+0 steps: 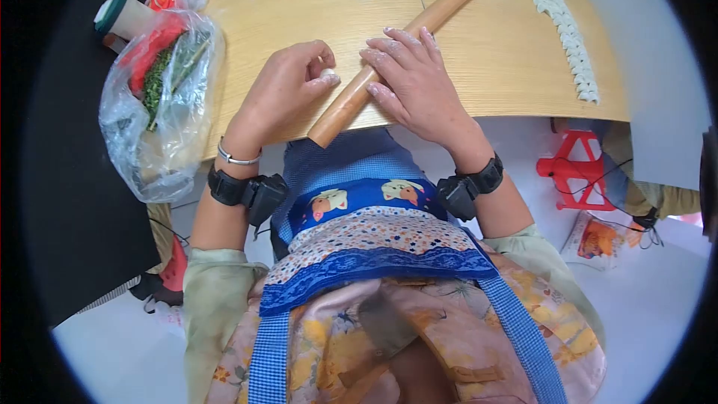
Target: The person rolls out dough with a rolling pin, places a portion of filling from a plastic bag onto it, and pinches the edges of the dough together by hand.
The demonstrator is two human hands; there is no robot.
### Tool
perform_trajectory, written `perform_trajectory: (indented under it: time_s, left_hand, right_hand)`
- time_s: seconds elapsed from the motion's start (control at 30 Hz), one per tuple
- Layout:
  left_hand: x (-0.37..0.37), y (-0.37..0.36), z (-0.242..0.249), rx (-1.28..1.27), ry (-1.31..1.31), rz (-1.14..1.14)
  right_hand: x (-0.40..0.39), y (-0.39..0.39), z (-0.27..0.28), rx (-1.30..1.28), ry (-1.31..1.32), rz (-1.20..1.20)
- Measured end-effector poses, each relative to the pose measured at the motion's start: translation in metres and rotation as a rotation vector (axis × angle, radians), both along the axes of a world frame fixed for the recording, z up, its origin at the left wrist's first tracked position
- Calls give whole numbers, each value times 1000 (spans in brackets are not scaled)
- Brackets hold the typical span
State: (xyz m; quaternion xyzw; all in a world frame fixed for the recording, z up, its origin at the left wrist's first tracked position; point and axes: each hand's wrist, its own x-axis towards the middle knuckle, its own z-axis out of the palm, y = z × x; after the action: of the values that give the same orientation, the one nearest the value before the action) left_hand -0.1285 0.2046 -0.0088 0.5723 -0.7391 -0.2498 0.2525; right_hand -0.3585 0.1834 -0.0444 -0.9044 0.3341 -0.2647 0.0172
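Here, your right hand (pixel 417 81) lies spread over a rolling pin (pixel 443 10) slanting away rightward across the table (pixel 516 67); your left hand (pixel 288 81), apart, pinches dough (pixel 327 72).

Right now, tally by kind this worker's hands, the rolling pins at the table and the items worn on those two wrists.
Hands, left and right: 2
Wooden rolling pin: 1
Black wrist-strapped devices: 2
Silver bracelet: 1
Total: 6

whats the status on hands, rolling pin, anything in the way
Right hand on rolling pin. Left hand pinching small white piece. Plastic bag at left edge of table, apart from pin.
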Motion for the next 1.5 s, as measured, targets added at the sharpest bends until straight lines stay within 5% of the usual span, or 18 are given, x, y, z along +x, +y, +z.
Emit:
perform_trajectory:
  time_s: [0.8, 1.1, 1.2, 1.37, 1.5]
  left_hand:
    - [21, -11, -29, -16, 178, -126]
    - [14, -4, -19, 98, 199, -109]
    - [10, -5, -19, -76, 123, -149]
    - [5, 1, -8, 14, -70, 1]
    - [13, -3, -15, 19, 15, 35]
  right_hand:
    - [54, -45, 17, 12, 165, 70]
    - [10, -20, 7, -98, 135, 56]
    - [0, -12, 5, -83, 123, 53]
    - [4, -12, 11, -53, 127, 82]
    - [22, -21, 13, -74, 115, 126]
